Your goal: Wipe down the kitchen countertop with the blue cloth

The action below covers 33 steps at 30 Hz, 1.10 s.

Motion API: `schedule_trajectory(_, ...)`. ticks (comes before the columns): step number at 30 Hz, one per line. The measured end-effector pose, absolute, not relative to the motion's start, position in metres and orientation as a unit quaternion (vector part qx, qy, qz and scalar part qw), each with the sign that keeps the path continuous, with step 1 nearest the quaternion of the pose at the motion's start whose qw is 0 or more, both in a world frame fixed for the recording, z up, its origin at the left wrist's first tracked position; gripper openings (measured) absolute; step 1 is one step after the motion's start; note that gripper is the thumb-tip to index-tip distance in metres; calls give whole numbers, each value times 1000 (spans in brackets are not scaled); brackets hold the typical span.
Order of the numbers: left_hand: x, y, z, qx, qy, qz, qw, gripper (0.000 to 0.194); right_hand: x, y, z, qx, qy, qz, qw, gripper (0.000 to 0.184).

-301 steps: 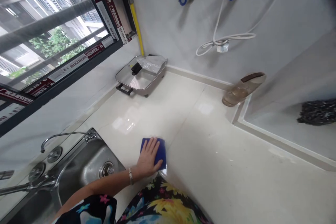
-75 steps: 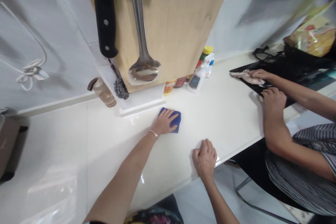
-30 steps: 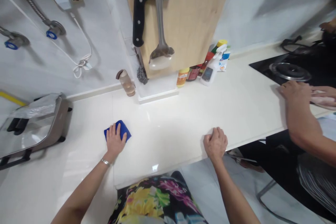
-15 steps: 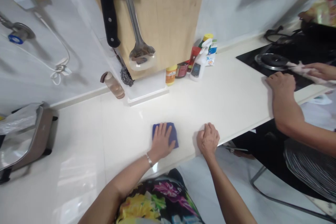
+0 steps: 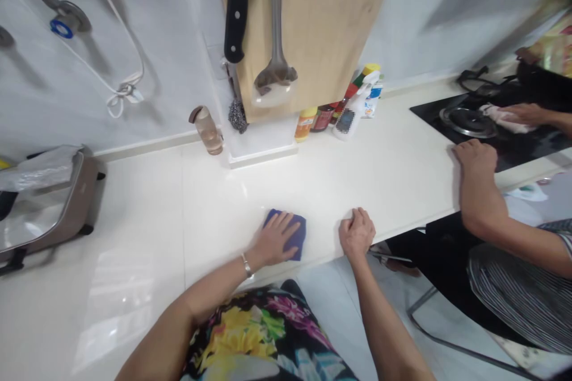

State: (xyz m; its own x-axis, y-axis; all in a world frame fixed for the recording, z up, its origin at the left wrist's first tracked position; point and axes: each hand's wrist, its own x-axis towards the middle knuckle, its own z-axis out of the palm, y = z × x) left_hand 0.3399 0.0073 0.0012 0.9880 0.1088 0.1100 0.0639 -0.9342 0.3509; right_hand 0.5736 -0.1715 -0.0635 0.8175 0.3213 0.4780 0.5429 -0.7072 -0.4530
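My left hand (image 5: 277,239) lies flat with its fingers spread on a folded blue cloth (image 5: 298,238), which rests on the white countertop (image 5: 223,208) near its front edge. The palm and fingers cover part of the cloth. To the right, my right hand (image 5: 357,233) is closed in a loose fist and leans on the counter by the front edge. Nothing shows in its fingers.
A spray bottle (image 5: 351,113), several jars and a water bottle (image 5: 208,131) stand along the wall. A ladle (image 5: 276,41) and a knife (image 5: 236,12) hang before a cutting board (image 5: 330,24). At right, a co-worker's hand (image 5: 529,114) holds a rag (image 5: 504,118) on the stove (image 5: 518,149).
My left hand and the blue cloth have turned slightly clockwise. My right fist stays put. The co-worker's rag has moved further onto the stove. The camera view has shifted a little.
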Motion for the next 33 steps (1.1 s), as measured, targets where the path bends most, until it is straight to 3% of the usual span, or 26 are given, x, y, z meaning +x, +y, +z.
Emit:
schedule_trajectory(13, 132, 152, 17, 993, 45, 45, 95, 70, 568, -172, -62, -909, -247, -184, 281, 46)
schedule_trajectory(18, 92, 171, 19, 994, 76, 44, 68, 72, 569, -172, -64, -909, -250, -195, 270, 46)
schedule_trajectory(23, 124, 157, 16, 981, 178, 58, 56, 67, 572, -173, -63, -919, -255, -180, 242, 47)
schedule_trajectory(33, 289, 163, 2, 928, 341, 130, 75, 66, 570, -171, -64, -920, -249, -164, 254, 49)
